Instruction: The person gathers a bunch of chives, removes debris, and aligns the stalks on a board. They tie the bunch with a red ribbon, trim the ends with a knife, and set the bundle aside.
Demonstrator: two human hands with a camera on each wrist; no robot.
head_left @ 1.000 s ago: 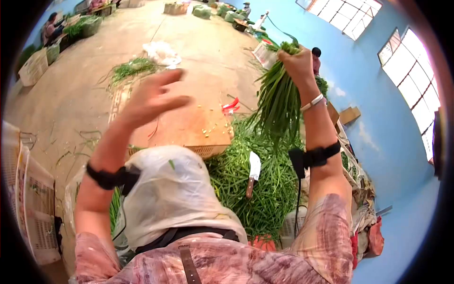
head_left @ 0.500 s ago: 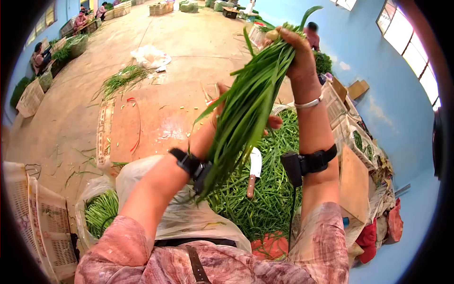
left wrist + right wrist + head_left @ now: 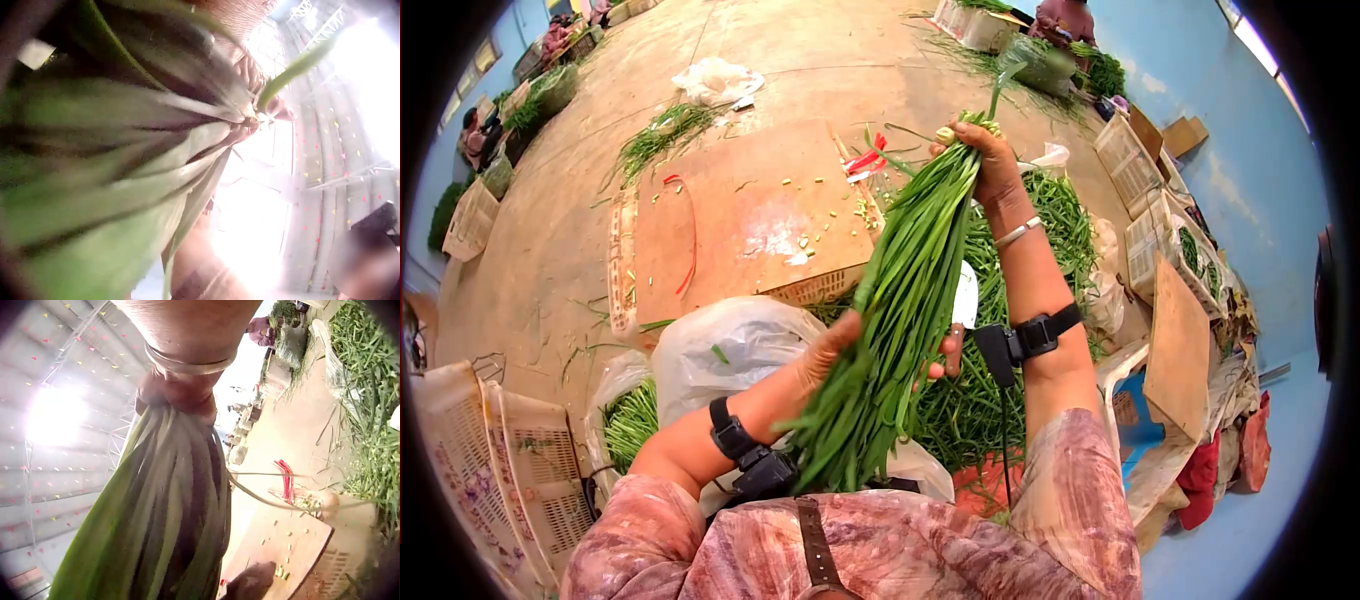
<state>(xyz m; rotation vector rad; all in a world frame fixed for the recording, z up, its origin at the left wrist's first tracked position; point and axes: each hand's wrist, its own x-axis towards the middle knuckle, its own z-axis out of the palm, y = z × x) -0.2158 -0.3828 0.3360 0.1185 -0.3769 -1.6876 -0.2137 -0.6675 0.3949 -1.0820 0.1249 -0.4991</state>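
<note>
My right hand (image 3: 988, 160) grips a bunch of long, flat-leaved garlic chives (image 3: 915, 270) by its pale stem ends. The leaves hang down toward my lap, and one stray leaf sticks up past the fist. My left hand (image 3: 830, 350) is lower, at the leafy end. Its thumb lies along the left side, its fingers (image 3: 945, 362) pass behind the leaves and show at the right, and its palm is hidden. In the right wrist view the fist (image 3: 178, 397) is tight round the bunch. Leaves (image 3: 94, 162) fill much of the left wrist view.
Ahead is a board (image 3: 750, 220) on a crate, with cut stubs and red ties (image 3: 868, 160). A knife (image 3: 965, 300) lies on a heap of loose chives (image 3: 1040, 230) at the right. A bag of bundled stems (image 3: 628, 420) and crates (image 3: 535, 460) stand left. More crates (image 3: 1155, 240) line the wall.
My right hand has come down and slightly left with the bunch. My left hand has swung in from the left to behind the leaves. The head view now points lower.
</note>
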